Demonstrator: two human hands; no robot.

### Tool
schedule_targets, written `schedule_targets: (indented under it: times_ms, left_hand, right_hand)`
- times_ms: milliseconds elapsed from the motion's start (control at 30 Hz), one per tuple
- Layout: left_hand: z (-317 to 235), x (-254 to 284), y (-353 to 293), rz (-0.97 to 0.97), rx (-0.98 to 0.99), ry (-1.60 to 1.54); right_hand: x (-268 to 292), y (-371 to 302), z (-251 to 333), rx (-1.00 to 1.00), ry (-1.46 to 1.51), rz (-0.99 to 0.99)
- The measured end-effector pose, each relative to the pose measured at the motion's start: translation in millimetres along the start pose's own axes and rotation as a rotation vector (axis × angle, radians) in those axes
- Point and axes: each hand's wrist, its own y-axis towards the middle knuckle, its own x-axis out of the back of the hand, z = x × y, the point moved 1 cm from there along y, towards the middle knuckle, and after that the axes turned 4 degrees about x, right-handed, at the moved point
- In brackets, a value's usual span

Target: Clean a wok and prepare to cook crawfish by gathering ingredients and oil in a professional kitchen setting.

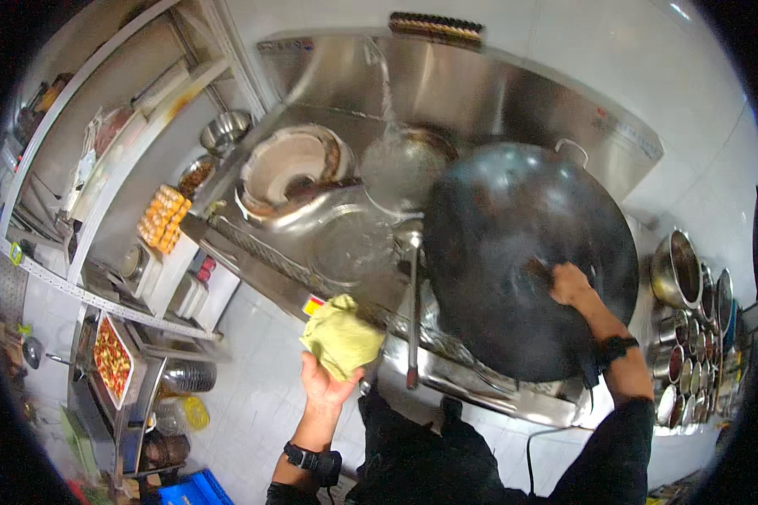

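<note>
Cloth point(343, 337), yellow-green, soft and crumpled, is held in the left hand point(327, 383) near the front edge of the steel stove point(451, 383); the dark, round-bowled metal wok point(497, 244) is reached into by the right hand point(571, 284). A blurred brown thing point(536, 268) is gripped there.

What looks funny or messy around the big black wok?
The pale burner left of the wok looks odd: brown, rough-looking patches mark its rim, so it seems stained or scorched. I can't tell whether it's broken. Nothing else clearly stands out.
</note>
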Motion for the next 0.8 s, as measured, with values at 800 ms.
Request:
schedule_targets:
  times_ms: [800]
  left_hand:
    - [114.0,122.5,-38.5,-0.078,0.313,1.979]
  right_hand:
    - [18.4,-12.0,80.9,0.607,0.693,-0.069]
